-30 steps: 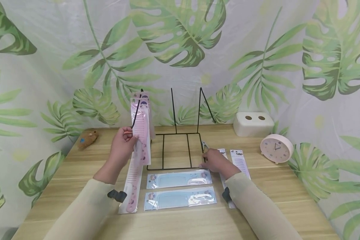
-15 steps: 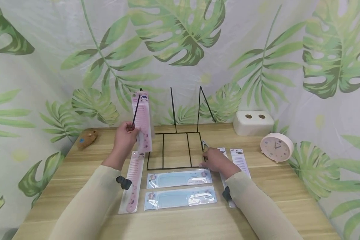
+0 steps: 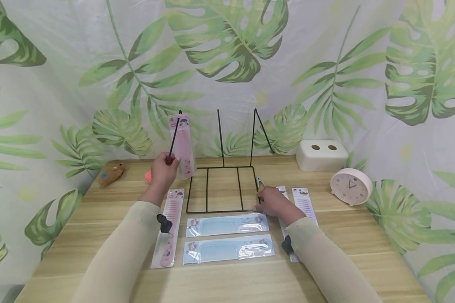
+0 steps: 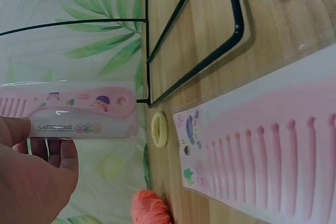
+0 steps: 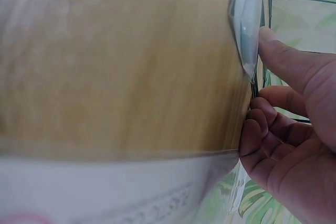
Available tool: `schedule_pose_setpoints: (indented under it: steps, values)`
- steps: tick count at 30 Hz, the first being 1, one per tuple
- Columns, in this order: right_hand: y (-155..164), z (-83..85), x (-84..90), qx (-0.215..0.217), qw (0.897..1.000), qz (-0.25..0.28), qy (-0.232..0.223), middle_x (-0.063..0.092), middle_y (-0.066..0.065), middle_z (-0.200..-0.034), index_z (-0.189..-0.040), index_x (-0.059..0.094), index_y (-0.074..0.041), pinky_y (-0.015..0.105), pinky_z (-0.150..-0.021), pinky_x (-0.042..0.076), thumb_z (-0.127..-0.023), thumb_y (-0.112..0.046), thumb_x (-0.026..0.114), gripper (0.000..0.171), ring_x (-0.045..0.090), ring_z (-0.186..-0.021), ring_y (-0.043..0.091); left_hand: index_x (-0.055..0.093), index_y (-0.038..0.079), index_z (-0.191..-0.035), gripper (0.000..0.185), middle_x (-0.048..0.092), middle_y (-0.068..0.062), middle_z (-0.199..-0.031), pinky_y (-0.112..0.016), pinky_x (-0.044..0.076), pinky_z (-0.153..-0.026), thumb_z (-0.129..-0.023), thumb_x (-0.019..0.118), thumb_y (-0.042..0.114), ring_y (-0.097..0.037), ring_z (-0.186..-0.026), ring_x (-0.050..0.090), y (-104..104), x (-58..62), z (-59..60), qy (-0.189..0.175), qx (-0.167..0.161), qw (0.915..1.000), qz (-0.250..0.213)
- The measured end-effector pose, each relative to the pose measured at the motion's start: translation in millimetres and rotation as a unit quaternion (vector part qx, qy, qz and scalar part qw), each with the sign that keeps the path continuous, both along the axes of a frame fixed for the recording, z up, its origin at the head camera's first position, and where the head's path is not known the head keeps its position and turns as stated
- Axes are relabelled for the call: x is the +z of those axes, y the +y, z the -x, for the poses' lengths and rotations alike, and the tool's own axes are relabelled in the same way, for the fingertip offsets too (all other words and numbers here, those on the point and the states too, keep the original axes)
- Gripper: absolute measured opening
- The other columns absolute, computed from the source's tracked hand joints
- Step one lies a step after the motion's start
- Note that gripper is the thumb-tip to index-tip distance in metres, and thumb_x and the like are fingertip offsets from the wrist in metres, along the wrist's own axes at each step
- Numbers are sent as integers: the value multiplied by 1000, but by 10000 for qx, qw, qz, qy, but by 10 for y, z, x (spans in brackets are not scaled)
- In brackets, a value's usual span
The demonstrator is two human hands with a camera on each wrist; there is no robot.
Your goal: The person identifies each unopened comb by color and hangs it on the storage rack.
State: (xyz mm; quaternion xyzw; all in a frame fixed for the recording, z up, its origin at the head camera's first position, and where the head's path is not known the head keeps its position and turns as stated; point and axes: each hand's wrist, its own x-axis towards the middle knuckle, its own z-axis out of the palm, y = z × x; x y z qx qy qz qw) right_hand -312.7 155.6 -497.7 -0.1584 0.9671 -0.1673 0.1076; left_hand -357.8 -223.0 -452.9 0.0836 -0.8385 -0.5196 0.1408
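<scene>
My left hand (image 3: 163, 172) pinches the left edge of a packaged pink comb (image 3: 184, 147), which hangs upright at the left arm of a black wire rack (image 3: 220, 211). In the left wrist view the thumb lies on the comb's clear wrapper (image 4: 113, 127). My right hand (image 3: 271, 203) grips the rack's front right corner, fingers curled at the wire. Another packaged pink comb (image 3: 167, 227) lies left of the rack. Two packaged blue combs (image 3: 227, 225) lie crosswise in front of it. Packaged purple combs (image 3: 304, 205) lie on the right, one partly hidden under the right arm.
A pink clock (image 3: 351, 187) and a white box (image 3: 321, 156) with two holes stand at the right. A brown plush toy (image 3: 111, 173) lies back left. Near the rack are a coral yarn bundle (image 4: 149, 208) and a yellow ring (image 4: 159, 129).
My left hand has moved back along the rack's left arm, pushing the pink comb away from me toward the wall. The right hand has stayed at the rack's corner.
</scene>
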Motion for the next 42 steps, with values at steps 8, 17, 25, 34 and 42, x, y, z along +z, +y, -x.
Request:
schedule_pose_setpoints:
  steps: [8, 17, 25, 34, 42]
  values:
    - [-3, -9, 4, 13, 10000, -63, 2, 71, 21, -143, -142, 70, 1, 52, -115, 54, -100, -32, 82, 55, 67, -132, 35, 61, -3, -122, 26, 65, -21, -119, -38, 51, -94, -110, 64, 20, -32, -112, 61, 24, -72, 24, 67, 124, 9999, 96]
    - [16, 38, 24, 61, 9998, -151, 92, 74, 19, -135, -136, 74, 0, 51, -107, 57, -99, -33, 82, 50, 69, -119, 31, 61, -1, -125, 27, 65, -19, -122, -36, 52, -94, -109, 64, 21, -30, -113, 61, -6, -28, 22, -89, 42, 9999, 54]
    - [12, 8, -1, -70, 9998, 145, -108, 70, 22, -141, -142, 70, 2, 51, -109, 57, -99, -32, 83, 55, 68, -120, 30, 56, -5, -138, 40, 61, -26, -137, -54, 53, -110, -105, 64, 16, -39, -126, 59, -70, -50, -216, -432, -467, 9947, 814]
    - [-15, 5, 4, -61, 10000, 18, -77, 70, 22, -144, -143, 69, 1, 52, -113, 55, -100, -33, 82, 57, 67, -129, 32, 44, -20, -143, 84, 59, -42, -131, -67, 55, -103, -96, 81, 39, -55, -119, 63, -164, -164, -858, -1922, -1223, 9257, 3019]
    - [-6, 20, -42, -99, 9999, 32, -87, 70, 20, -144, -143, 70, 0, 51, -110, 56, -99, -33, 83, 56, 68, -121, 28, 39, -26, -141, 99, 58, -35, -114, -55, 60, -85, -91, 85, 47, -40, -96, 60, -118, -333, -1153, -2601, -1146, 8953, 3430]
